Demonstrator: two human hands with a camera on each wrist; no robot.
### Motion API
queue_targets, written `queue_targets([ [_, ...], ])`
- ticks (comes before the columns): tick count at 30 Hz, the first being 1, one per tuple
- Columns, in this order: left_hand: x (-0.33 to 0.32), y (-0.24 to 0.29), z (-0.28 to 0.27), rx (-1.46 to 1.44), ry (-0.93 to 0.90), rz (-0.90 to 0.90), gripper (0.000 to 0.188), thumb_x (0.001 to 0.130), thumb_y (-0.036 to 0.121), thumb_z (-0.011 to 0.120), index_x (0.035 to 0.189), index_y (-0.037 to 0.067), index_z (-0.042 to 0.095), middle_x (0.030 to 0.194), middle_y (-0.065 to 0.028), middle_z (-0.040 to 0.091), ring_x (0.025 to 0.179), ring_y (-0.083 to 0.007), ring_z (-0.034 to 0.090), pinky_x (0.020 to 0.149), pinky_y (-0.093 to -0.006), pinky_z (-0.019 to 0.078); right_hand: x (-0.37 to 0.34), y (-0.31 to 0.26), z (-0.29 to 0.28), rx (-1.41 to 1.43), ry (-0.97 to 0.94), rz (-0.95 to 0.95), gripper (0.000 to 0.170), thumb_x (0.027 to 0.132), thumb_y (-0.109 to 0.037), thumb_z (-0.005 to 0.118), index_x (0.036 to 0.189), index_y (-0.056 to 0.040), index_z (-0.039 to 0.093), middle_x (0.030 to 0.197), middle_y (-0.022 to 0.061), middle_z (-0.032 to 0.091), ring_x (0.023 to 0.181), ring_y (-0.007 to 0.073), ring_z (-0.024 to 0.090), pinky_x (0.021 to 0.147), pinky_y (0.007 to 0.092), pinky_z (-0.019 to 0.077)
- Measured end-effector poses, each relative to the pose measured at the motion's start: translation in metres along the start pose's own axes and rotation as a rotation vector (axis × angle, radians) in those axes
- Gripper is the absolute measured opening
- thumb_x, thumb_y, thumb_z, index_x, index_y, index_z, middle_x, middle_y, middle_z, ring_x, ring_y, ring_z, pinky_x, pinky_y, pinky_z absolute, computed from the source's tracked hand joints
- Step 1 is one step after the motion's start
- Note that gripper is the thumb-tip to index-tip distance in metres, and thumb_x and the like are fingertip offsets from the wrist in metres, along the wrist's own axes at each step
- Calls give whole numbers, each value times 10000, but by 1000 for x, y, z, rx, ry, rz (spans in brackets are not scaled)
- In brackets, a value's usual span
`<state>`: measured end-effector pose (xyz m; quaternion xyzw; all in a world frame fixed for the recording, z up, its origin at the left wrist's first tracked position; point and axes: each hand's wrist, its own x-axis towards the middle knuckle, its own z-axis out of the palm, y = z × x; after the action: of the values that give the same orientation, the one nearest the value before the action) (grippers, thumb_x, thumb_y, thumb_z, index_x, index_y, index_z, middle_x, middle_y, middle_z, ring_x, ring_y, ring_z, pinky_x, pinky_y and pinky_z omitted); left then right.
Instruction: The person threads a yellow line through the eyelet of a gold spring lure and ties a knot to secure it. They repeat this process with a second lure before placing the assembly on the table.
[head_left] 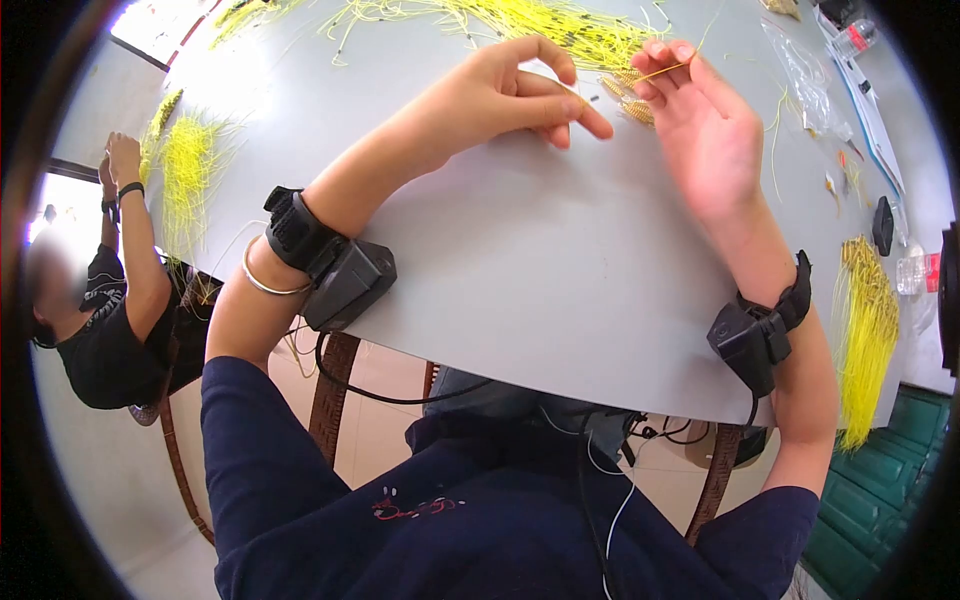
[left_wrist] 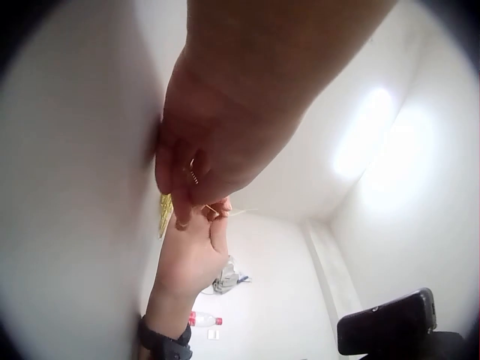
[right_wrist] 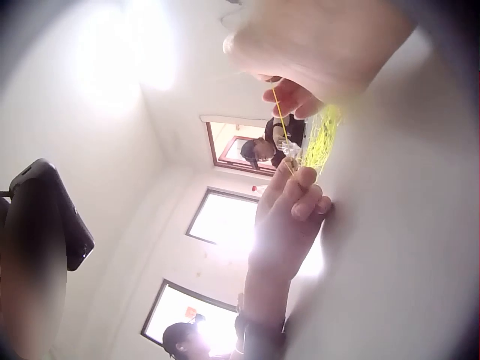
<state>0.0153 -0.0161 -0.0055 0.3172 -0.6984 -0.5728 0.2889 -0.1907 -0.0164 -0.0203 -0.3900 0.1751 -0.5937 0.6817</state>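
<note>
My right hand [head_left: 705,130], palm turned up, pinches a thin yellow line [head_left: 668,70] between thumb and index fingertip. The line slants down toward several small gold coil springs [head_left: 632,105] on the table beside its fingers. My left hand [head_left: 520,95] is to the left of them, palm down with bent fingers. In the left wrist view, a small gold coil spring [left_wrist: 194,175] shows among the left hand's curled fingers [left_wrist: 182,206]. In the right wrist view, the yellow line [right_wrist: 280,109] runs from the right fingers down toward the left fingertips.
Bundles of bright yellow line [head_left: 560,30] lie along the table's far side, with more at the left [head_left: 188,170] and right [head_left: 868,330]. A clear plastic bag [head_left: 805,85], a clipboard [head_left: 870,110] and bottles [head_left: 915,273] are at the right. Another person [head_left: 110,310] sits at the left.
</note>
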Motion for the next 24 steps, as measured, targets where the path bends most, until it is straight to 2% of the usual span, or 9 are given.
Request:
queue_targets([
  [3,-4,7,4,31,-137,-13,279,864,118,569,1097,58,429,929,-136,667,650,-67,565,708,-204,463,-1,-2,7,-43,146,-43,134,935,-141,386,888,-48,471,837,45,491,760,143,471,712,281,391],
  [5,-7,12,9,52,-260,-26,458,822,66,605,1223,-1,393,884,-145,673,623,-95,592,688,-213,480,-2,-3,-6,154,-111,67,120,940,-128,374,879,-57,449,785,32,447,674,123,430,660,253,388],
  [8,-9,20,6,94,-476,-114,427,809,56,616,1192,8,435,868,-137,677,618,-95,591,677,-210,481,-5,-6,-2,140,-163,79,109,940,-101,358,870,-62,432,756,22,399,619,112,385,589,225,360],
  [12,-9,22,6,151,-546,-90,429,782,69,645,1172,18,473,847,-125,682,635,-94,605,668,-221,487,-3,-15,0,84,-115,-10,130,928,-141,430,871,-44,494,746,9,448,598,83,384,529,212,316],
  [14,-9,23,6,141,-541,-113,435,777,82,655,1169,18,477,839,-123,683,641,-96,609,674,-220,482,-2,-26,4,3,-51,-94,76,933,-62,387,930,-16,447,711,0,310,566,83,249,508,218,238],
  [16,-9,22,7,132,-533,-134,442,772,95,664,1167,18,481,832,-122,683,647,-97,613,681,-220,477,-2,-28,5,4,-86,-100,73,933,-61,389,932,-18,447,700,-1,304,560,84,242,501,219,227],
  [19,-10,14,9,168,-578,15,451,777,140,680,1168,24,486,839,-117,684,656,-104,623,673,-210,467,-7,-24,18,16,-145,-75,76,936,-70,392,931,-20,448,693,-4,303,548,79,239,494,214,220],
  [21,-12,10,17,15,-431,120,411,826,247,643,1145,31,499,691,-41,646,571,-80,573,566,-189,423,-12,-22,27,53,-120,-2,77,939,-87,399,938,-37,457,689,-11,304,537,72,240,488,204,221],
  [24,-8,17,12,56,-429,-96,406,870,350,573,1116,34,506,548,34,485,476,-47,448,461,-182,319,-22,-15,46,-16,-84,41,70,941,-102,404,951,-60,459,679,-17,279,522,74,223,476,205,218],
])
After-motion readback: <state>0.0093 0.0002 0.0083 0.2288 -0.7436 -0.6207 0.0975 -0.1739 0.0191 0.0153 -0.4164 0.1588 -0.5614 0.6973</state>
